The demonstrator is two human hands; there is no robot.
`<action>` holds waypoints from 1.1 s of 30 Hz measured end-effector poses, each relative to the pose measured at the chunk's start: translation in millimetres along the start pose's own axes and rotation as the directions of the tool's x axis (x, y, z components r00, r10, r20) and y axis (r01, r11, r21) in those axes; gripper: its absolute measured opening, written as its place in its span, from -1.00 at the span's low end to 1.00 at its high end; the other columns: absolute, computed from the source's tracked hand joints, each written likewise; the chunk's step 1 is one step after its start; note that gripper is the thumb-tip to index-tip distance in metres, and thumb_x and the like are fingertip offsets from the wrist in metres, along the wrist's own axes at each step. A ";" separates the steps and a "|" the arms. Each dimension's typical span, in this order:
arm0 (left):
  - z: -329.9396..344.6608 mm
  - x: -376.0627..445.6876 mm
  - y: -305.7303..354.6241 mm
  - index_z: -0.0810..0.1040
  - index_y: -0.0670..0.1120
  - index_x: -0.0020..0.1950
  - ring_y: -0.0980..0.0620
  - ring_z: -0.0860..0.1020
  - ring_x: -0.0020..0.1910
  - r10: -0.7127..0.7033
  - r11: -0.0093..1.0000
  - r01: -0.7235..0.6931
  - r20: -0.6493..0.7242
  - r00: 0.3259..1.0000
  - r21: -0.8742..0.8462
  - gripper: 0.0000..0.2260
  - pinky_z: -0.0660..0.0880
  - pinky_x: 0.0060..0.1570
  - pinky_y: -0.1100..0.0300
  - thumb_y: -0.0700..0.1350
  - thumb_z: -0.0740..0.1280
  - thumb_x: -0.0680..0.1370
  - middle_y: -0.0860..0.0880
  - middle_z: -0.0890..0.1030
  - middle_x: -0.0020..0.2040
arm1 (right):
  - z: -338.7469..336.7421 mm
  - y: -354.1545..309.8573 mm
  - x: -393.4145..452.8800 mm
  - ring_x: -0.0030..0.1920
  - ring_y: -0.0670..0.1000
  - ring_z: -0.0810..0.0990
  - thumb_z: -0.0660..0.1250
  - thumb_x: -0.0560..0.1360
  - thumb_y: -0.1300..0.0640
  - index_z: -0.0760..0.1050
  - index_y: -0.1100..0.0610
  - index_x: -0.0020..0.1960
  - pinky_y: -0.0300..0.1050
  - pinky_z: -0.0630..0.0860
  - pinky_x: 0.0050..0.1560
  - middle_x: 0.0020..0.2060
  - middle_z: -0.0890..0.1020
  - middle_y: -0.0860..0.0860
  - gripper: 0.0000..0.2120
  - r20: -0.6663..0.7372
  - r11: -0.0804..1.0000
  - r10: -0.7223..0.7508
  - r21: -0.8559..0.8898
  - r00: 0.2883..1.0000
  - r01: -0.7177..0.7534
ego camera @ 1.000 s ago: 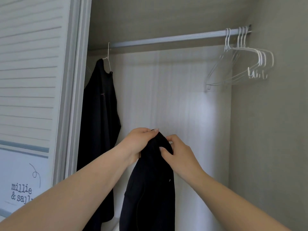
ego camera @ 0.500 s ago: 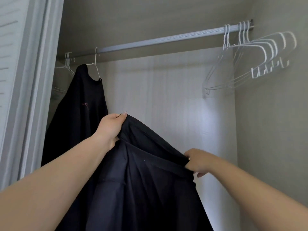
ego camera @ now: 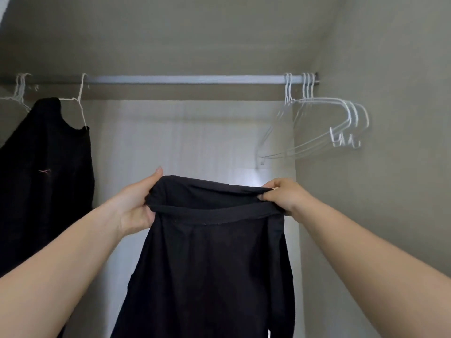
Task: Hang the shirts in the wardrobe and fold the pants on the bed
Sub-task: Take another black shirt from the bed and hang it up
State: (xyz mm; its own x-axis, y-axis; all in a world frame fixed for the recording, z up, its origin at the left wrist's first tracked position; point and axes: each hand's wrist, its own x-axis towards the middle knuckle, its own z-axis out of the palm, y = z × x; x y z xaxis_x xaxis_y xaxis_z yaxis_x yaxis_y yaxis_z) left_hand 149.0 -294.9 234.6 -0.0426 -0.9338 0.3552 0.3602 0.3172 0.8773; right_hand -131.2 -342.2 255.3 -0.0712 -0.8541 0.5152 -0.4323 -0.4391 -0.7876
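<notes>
- From the head view, we look up into a wardrobe, where a pale metal rail (ego camera: 185, 79) runs across from left to right under a sloped ceiling.
- We see the left hand (ego camera: 136, 203) gripping the left end of a dark garment (ego camera: 210, 259); its thumb lies up along the top of the cloth, and the other fingers are tucked behind the fabric, so we cannot tell how they lie.
- The right hand (ego camera: 283, 195) pinches the right end of the same edge, its fingers (ego camera: 264, 197) curled tight over the bunched cloth.
- Between the two hands the upper edge of the garment is stretched almost level, with a folded band running just below it; the rest hangs straight down and leaves the frame at the bottom.
- The garment is held in the air in front of the wardrobe's pale back wall, well below the rail and touching nothing but the hands.
- At the left, a black shirt (ego camera: 46, 179) hangs on a white wire hanger (ego camera: 81, 101) hooked on the rail, with a small pink mark on its cloth.
- Further left, more white hooks (ego camera: 20, 90) sit on the rail at the frame's edge.
- At the right end of the rail, a cluster of bare white hangers (ego camera: 324, 123) hangs close together, near the side wall.
</notes>
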 end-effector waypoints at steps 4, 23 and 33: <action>32.1 12.0 10.1 0.57 -0.12 -0.09 -0.01 0.69 -0.29 0.124 0.974 -0.110 0.060 0.991 -0.198 -0.72 0.60 -0.22 0.03 0.04 0.21 0.61 -0.11 0.70 -0.20 | -18.1 -23.0 8.4 -0.13 0.07 0.57 0.44 0.43 0.22 0.48 0.06 -0.24 -0.04 0.58 -0.05 -0.21 0.57 0.05 -0.83 -0.031 0.964 -0.038 -0.264 0.999 0.028; 54.4 64.1 28.3 0.60 -0.14 0.01 -0.09 0.58 -0.17 0.183 0.971 -0.194 0.089 0.979 0.136 -0.82 0.51 -0.15 0.08 -0.05 0.32 0.57 -0.13 0.64 -0.12 | -94.5 -127.2 25.0 0.22 0.17 0.50 0.16 0.53 0.30 0.48 0.18 0.26 -0.08 0.35 -0.05 0.21 0.51 0.13 -0.67 -0.190 -0.045 -0.526 -0.967 0.829 -0.250; 22.9 86.1 30.2 0.62 -0.17 0.00 -0.16 0.60 -0.16 0.237 0.930 -0.238 0.041 0.971 0.279 -0.79 0.54 -0.10 0.03 -0.02 0.34 0.56 -0.17 0.65 -0.13 | -78.5 -118.9 49.0 0.11 0.27 0.53 0.06 0.55 0.35 0.40 0.27 0.21 -0.03 0.34 -0.10 0.13 0.56 0.26 -0.72 -0.441 0.521 -0.508 -0.841 0.740 -0.143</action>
State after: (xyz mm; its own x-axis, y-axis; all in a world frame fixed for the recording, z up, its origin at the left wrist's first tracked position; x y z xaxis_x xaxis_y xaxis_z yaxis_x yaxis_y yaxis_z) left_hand 134.8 -361.9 299.0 0.0060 -0.8248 0.5654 0.0851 0.5638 0.8215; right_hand -153.8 -310.0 400.8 -0.2291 -0.2858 0.9305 -0.9714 0.1284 -0.1997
